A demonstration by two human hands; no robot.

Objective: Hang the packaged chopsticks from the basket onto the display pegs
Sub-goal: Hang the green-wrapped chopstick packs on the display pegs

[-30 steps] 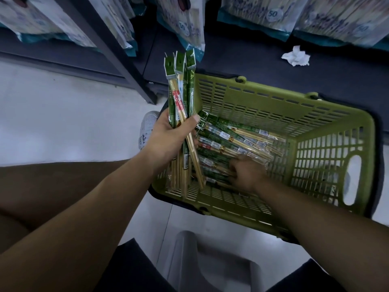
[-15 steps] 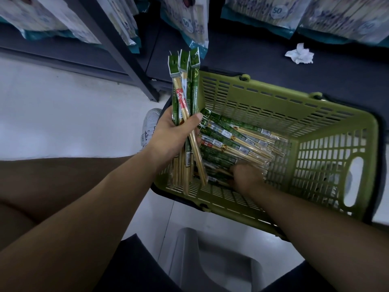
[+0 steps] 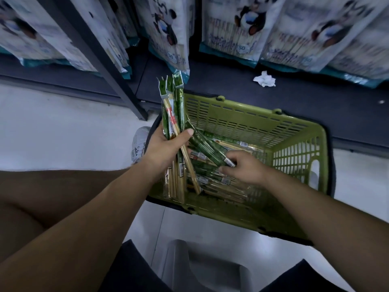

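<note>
Several packaged chopsticks point(image 3: 171, 110) are standing upright in my left grip point(image 3: 166, 148), at centre left of the frame. My thumb and fingers are wrapping round the middle of the bundle, so the green header cards are pointing toward the top edge. My right grip point(image 3: 245, 168), just right of centre, is pinching one more pack point(image 3: 207, 149) by its lower end, thumb and fingertips clamping on the wrapper. That pack is slanting up and left toward the bundle, its upper end lying close beside my left thumb, though I cannot tell whether they are touching. Many more loose packs point(image 3: 212, 182) are lying crosswise in the bottom of the green basket point(image 3: 294, 157), which is sitting on the floor in the middle of the frame. I am judging these packs to be light and fairly stiff lengthwise, the sticks inside acting as a spine. The clear film is looking slick and likely to slide against its neighbours. So I am reckoning the safest hold is across the middle, squeezing the sticks rather than the film and leaving the header cards free for hanging. No pegs are showing; only large panda-printed bags point(image 3: 237, 28) are hanging along the top edge, so I am judging the hanging itself not yet begun.
</note>
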